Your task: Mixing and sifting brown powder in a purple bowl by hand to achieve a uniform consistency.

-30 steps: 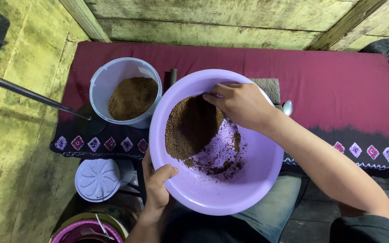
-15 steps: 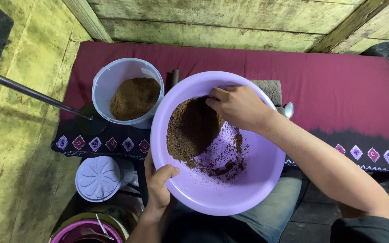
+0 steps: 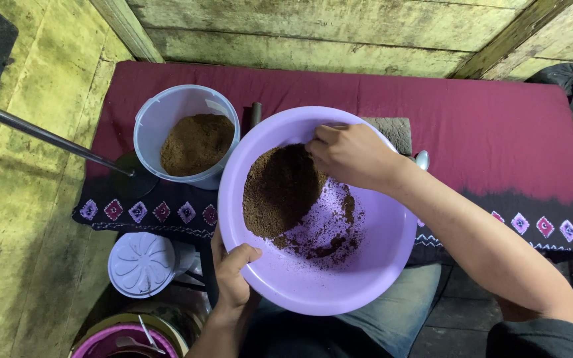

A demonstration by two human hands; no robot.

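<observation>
Item: lilac plastic basin (image 3: 359,278), tilted, resting over my lap at the near edge of the tabletop (image 3: 472,106) with its maroon cloth. Contents: brown powder (image 3: 280,189), heaped against the upper left wall, loose crumbs below. My left hand (image 3: 233,272) grips the near rim, thumb inside, fingers clamped on it. My right hand (image 3: 349,156) sits in the basin on the heap's edge, fingers curled together; whether they pinch powder I cannot tell. Adjacent: clear tub (image 3: 184,136) part-filled with the same powder; white lid (image 3: 142,264) below.
</observation>
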